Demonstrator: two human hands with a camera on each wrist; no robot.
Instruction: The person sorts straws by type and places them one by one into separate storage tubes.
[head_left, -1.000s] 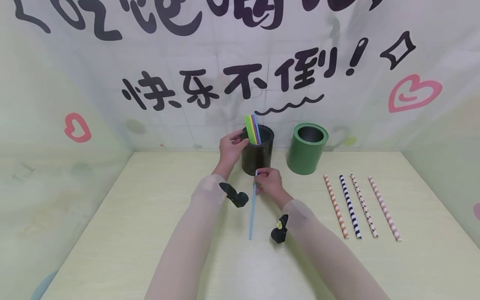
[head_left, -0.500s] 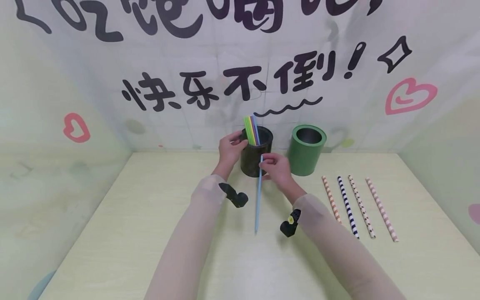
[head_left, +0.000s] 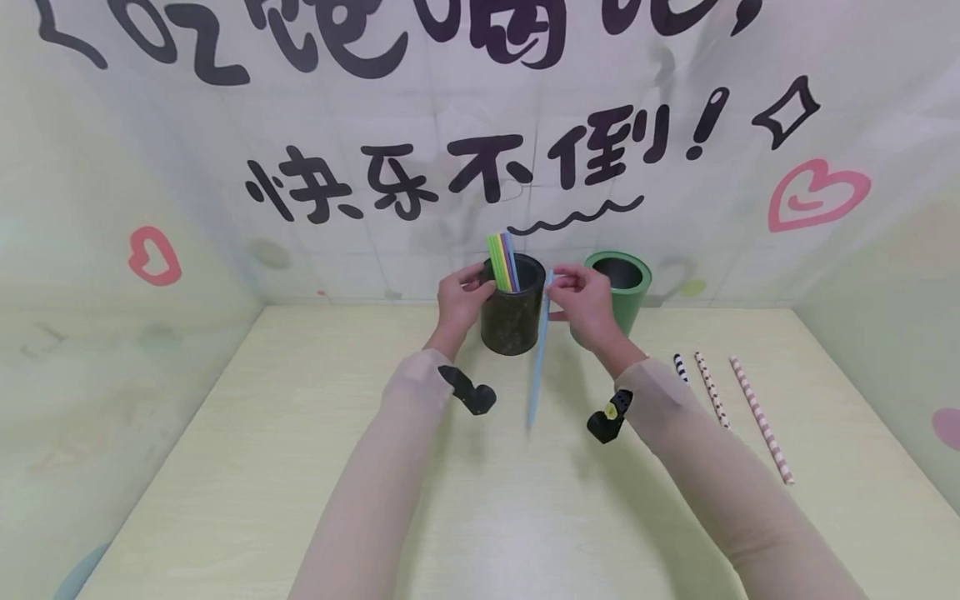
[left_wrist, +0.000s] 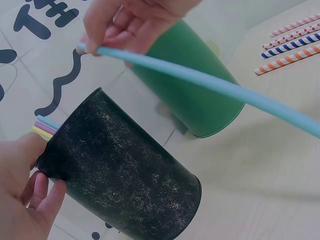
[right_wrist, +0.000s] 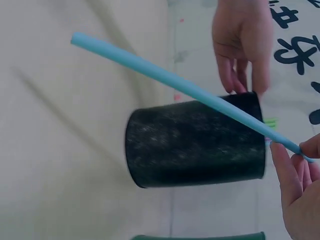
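Observation:
My left hand (head_left: 459, 297) grips the rim of a black cylindrical cup (head_left: 512, 321), thumb near the top edge. Several thin plastic straws (head_left: 500, 262) in green, yellow, purple and blue lean inside that cup. My right hand (head_left: 588, 302) pinches a light blue straw (head_left: 538, 358) close to its upper end, just right of the black cup. The straw hangs tilted, its lower end toward me, and its shadow falls apart from it in the right wrist view. Behind the right hand stands a green cup (head_left: 630, 308), partly covered by it.
Patterned paper straws lie in a row at the right: a pink-striped straw (head_left: 761, 419), a dotted straw (head_left: 711, 387), a navy-striped straw (head_left: 680, 367) and an orange-striped straw (left_wrist: 290, 58). My right sleeve (head_left: 697, 450) covers part of them in the head view. A printed backdrop (head_left: 337, 250) rises behind the cups.
My right hand has lifted the blue straw up and to the right, from in front of the black cup to beside its rim. My left hand has stayed at the cup.

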